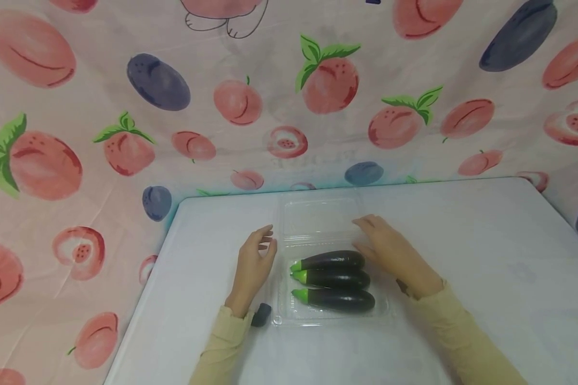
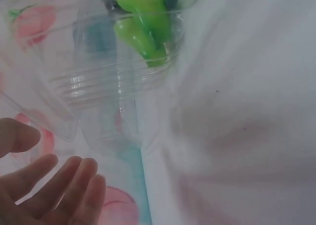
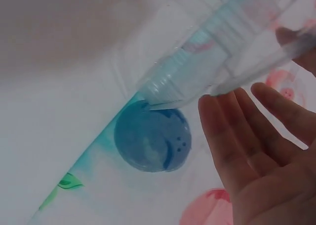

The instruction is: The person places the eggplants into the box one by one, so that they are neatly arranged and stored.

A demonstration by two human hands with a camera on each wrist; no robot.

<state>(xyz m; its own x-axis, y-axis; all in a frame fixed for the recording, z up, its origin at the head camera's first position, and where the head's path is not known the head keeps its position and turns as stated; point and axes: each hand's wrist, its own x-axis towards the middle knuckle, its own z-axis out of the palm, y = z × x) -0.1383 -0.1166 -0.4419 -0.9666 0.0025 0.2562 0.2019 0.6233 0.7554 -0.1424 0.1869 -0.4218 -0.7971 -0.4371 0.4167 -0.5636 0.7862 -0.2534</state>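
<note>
Three glossy dark eggplants (image 1: 338,281) with green stem ends lie side by side in the base of a clear plastic clamshell box (image 1: 334,323). Its transparent lid (image 1: 322,216) is folded back at the far side. My left hand (image 1: 252,267) hovers left of the box, fingers spread apart from the thumb, holding nothing. In the left wrist view, green stem ends (image 2: 143,42) show through the clear plastic above that hand. My right hand (image 1: 390,248) reaches in at the right side of the lid. Its extended fingertips (image 3: 206,104) are right at the lid's edge in the right wrist view.
The box stands on a white table (image 1: 462,256). Behind the table's far edge hangs a pale cloth (image 1: 270,64) printed with peaches and dark blue fruit. A small dark block-shaped thing (image 1: 261,315) shows beside the left wrist, near the box's front left corner.
</note>
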